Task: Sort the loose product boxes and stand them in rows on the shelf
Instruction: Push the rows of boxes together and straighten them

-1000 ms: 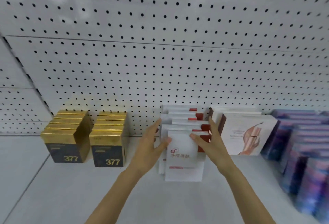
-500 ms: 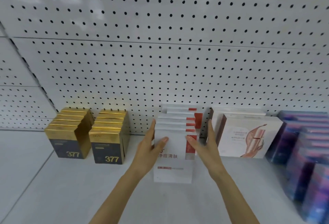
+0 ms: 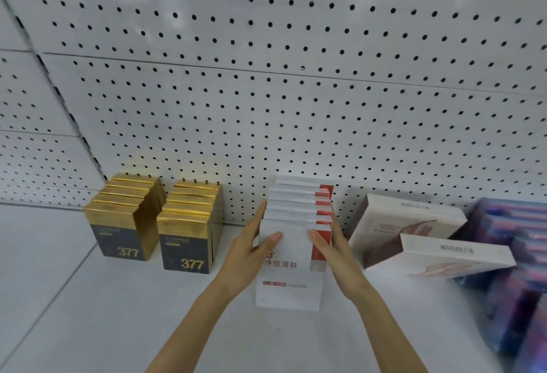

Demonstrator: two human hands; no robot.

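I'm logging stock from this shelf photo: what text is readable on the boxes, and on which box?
"377": front of the left gold-topped box.
"377": front of the right gold-topped box.
"净痘清肤": front white-and-red box; its small print is unreadable.
"MARUBI": top edge of the near pale box and the far pale box.
Purple boxes: blurred.

Two rows of small boxes (image 3: 124, 218) stand at the back edge of the shelf (image 3: 88, 328), left of centre. A row of flat boxes (image 3: 288, 281) stands mid-shelf. Two wide boxes (image 3: 408, 221) sit just right of it, with stacked boxes (image 3: 518, 269) at the right edge.
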